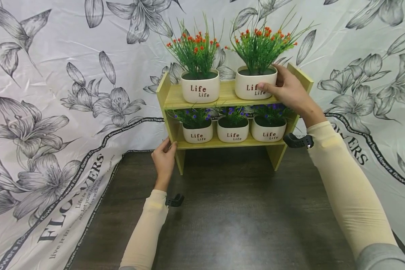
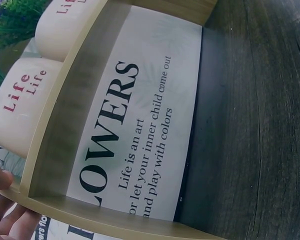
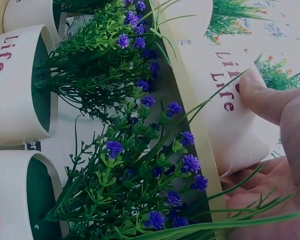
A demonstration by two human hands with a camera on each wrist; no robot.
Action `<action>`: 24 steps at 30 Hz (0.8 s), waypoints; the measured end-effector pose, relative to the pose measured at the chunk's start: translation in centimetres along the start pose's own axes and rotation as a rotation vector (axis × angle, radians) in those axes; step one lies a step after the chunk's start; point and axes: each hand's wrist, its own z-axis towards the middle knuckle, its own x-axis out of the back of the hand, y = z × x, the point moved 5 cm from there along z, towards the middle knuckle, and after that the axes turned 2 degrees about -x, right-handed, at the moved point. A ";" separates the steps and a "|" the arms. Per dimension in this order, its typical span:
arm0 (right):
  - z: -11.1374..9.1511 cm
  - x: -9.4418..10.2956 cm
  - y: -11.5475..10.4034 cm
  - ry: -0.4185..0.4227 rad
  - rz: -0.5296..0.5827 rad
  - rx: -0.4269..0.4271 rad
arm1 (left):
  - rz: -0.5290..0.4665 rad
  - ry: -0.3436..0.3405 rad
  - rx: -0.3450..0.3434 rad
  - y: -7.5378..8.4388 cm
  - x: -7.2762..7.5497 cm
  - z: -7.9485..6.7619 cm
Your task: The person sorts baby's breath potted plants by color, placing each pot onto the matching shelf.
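Observation:
A white flowerpot (image 1: 255,84) with orange flowers stands at the right of the wooden shelf's (image 1: 227,92) top board. My right hand (image 1: 290,88) grips that pot, thumb on its front and fingers round its right side; the right wrist view shows the same thumb (image 3: 262,97) over the lettering. With my left hand (image 1: 164,157) I pinch the edge of the shelf's left side panel, near the lower board. In the left wrist view, the fingers (image 2: 20,222) lie round that panel. A second white pot (image 1: 200,88) with orange flowers sits at the top left.
On the lower board stand three white pots, the left (image 1: 197,133), middle (image 1: 233,131) and right one (image 1: 268,131), with purple flowers. The shelf rests on a dark wooden table (image 1: 222,210). A floral cloth (image 1: 98,93) hangs behind and at both sides.

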 end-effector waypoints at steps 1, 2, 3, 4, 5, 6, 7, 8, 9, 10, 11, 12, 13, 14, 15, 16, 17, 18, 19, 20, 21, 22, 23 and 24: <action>0.0 0.0 0.0 0.000 -0.003 -0.002 | 0.000 -0.001 -0.001 0.5 0.0 -0.1; 0.0 0.0 0.1 0.001 -0.006 -0.004 | 0.000 -0.003 -0.001 0.8 0.1 -0.2; 0.0 0.0 0.1 0.004 -0.008 -0.006 | -0.001 -0.005 -0.002 1.1 0.1 -0.2; 0.0 0.1 0.1 0.006 -0.009 -0.009 | 0.001 -0.006 -0.002 1.2 0.2 -0.2; 0.0 0.1 0.1 0.009 -0.010 -0.010 | 0.002 -0.008 -0.003 1.3 0.2 -0.2; -0.1 0.1 0.2 0.012 -0.009 -0.011 | 0.003 -0.010 -0.003 1.3 0.2 -0.2; -0.1 0.1 0.2 0.016 -0.006 -0.011 | 0.003 -0.011 -0.005 1.3 0.2 -0.2; -0.1 0.1 0.2 0.019 -0.002 -0.011 | 0.002 -0.012 -0.007 1.3 0.2 -0.2; -0.1 0.0 0.2 0.022 0.002 -0.009 | 0.001 -0.012 -0.010 1.3 0.2 -0.2; -0.1 0.0 0.2 0.026 0.008 -0.004 | -0.002 -0.011 -0.012 1.3 0.2 -0.2; -0.2 0.0 0.2 0.031 0.011 0.000 | -0.003 -0.010 -0.016 1.3 0.3 -0.2; -0.2 0.0 0.2 0.037 0.013 0.004 | -0.003 -0.010 -0.018 1.4 0.3 -0.2; -0.2 0.0 0.2 0.043 0.014 0.007 | -0.005 -0.009 -0.020 1.4 0.2 -0.2; -0.2 0.0 0.1 0.049 0.013 0.009 | -0.005 -0.010 -0.021 1.4 0.2 -0.2; -0.2 0.0 0.1 0.054 0.012 0.012 | -0.006 -0.009 -0.021 1.4 0.2 -0.2; -0.2 0.0 0.1 0.057 0.012 0.013 | -0.007 -0.009 -0.021 1.5 0.2 -0.2; -0.2 0.0 0.0 0.059 0.008 0.011 | -0.007 -0.007 -0.022 1.5 0.2 -0.2; -0.2 0.0 0.0 0.059 0.005 0.009 | -0.007 -0.007 -0.019 1.5 0.2 -0.2; -0.2 0.1 -0.1 0.058 0.003 0.010 | -0.008 -0.006 -0.018 1.5 0.2 -0.2; -0.2 0.1 -0.1 0.057 0.000 0.008 | -0.008 -0.005 -0.016 1.5 0.2 -0.2; -0.2 0.1 -0.1 0.055 -0.001 0.008 | -0.008 -0.005 -0.015 1.5 0.2 -0.2; -0.3 0.1 -0.1 0.054 0.004 0.008 | -0.008 -0.004 -0.014 1.5 0.2 -0.2; -0.3 0.2 -0.1 0.056 0.010 0.008 | -0.008 -0.005 -0.012 1.5 0.2 -0.2; -0.4 0.2 -0.1 0.060 0.019 0.013 | -0.008 -0.006 -0.011 1.5 0.2 -0.2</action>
